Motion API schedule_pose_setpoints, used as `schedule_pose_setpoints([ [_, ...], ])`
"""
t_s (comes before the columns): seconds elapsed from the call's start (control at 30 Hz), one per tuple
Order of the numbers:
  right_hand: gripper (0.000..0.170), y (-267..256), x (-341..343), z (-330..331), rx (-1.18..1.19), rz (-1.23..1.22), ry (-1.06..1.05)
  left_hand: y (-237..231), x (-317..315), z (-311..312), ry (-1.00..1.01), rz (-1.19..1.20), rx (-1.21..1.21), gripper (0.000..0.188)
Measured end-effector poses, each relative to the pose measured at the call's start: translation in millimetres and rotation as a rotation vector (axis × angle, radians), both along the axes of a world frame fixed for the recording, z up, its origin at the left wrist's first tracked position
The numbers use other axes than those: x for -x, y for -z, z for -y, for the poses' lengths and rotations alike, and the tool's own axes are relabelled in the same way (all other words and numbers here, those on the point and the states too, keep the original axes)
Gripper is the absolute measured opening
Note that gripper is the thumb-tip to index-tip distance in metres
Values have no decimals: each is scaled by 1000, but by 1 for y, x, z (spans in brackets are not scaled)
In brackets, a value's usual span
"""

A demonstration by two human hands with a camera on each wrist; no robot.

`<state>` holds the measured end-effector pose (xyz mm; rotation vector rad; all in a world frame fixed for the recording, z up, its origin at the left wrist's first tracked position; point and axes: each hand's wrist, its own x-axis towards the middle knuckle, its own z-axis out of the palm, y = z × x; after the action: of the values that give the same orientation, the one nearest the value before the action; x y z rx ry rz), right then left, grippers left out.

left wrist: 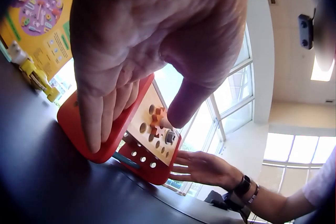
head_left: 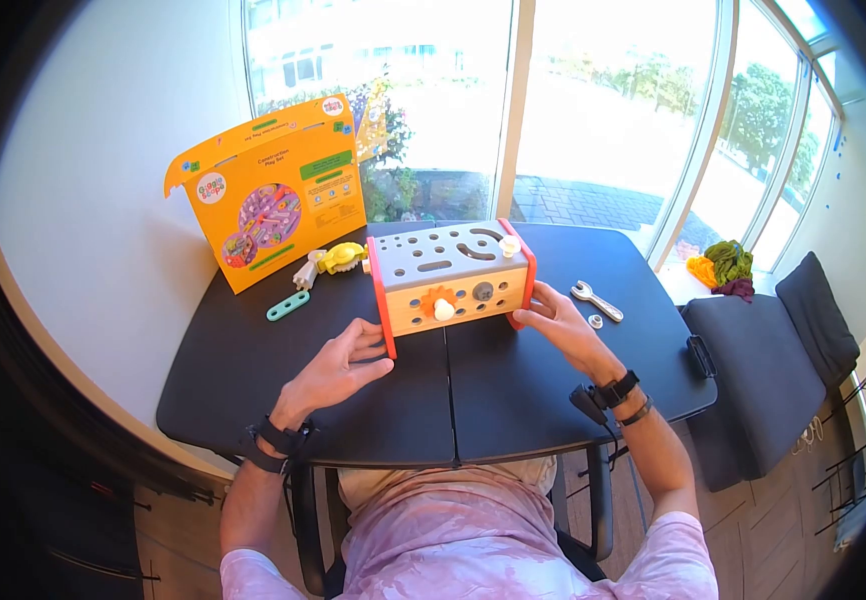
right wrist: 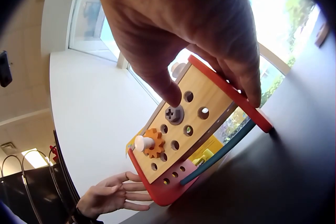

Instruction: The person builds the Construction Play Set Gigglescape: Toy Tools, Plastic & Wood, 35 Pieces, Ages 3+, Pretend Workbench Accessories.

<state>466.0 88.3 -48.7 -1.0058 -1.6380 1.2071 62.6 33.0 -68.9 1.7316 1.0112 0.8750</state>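
A toy workbench with a grey perforated top (head_left: 433, 252), a wooden front and red side panels stands on the black table. An orange gear (head_left: 437, 301) with a white peg and a grey bolt (right wrist: 174, 114) sit in the front. My left hand (head_left: 338, 368) is at the left red panel (left wrist: 96, 142), its fingers straight along the outer side and its thumb held apart. At the right panel (right wrist: 226, 88) my right hand (head_left: 565, 325) rests its extended fingers on the outside, thumb toward the front. A pale knob (head_left: 510, 245) stands on top.
Left of the workbench lie a yellow toy piece (head_left: 341, 258), a whitish piece (head_left: 308, 271) and a teal strip (head_left: 288, 306), before an upright yellow box (head_left: 283, 190). Right of it are a toy wrench (head_left: 596, 300) and a small nut (head_left: 595, 321). A grey chair (head_left: 763, 385) stands beyond.
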Motion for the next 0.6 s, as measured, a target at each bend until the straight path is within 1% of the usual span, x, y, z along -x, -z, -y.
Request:
schedule_pose_setpoints([
  [0.1, 68, -1, -1, 0, 6, -17, -2, -22, 8, -3, -40, -181, -57, 36],
  [0.17, 67, 0, -2, -2, -8, 8, 14, -27, 22, -27, -66, -326, -124, 24],
  [0.2, 66, 2, -2, -3, -15, 21, 20, -28, 29, -40, -148, -336, -172, 19],
  [0.23, 65, 4, -2, -6, -33, 50, 45, -25, 37, -56, -230, -357, -259, 24],
  [0.3, 63, 10, -3, -12, -75, 106, 96, -20, 61, -96, -429, -539, -421, 35],
  [0.4, 57, 11, -3, -13, -119, 176, 165, -5, 87, -150, -657, -759, -395, 47],
  [0.5, 50, 15, -3, -16, -129, 206, 219, -2, 92, -174, -720, -953, -209, 54],
  [0.53, 47, 15, -2, -15, -144, 207, 240, 2, 93, -178, -718, -949, -208, 51],
  [0.6, 47, 11, -2, -14, -116, 219, 235, 11, 97, -188, -737, -990, -184, 48],
])
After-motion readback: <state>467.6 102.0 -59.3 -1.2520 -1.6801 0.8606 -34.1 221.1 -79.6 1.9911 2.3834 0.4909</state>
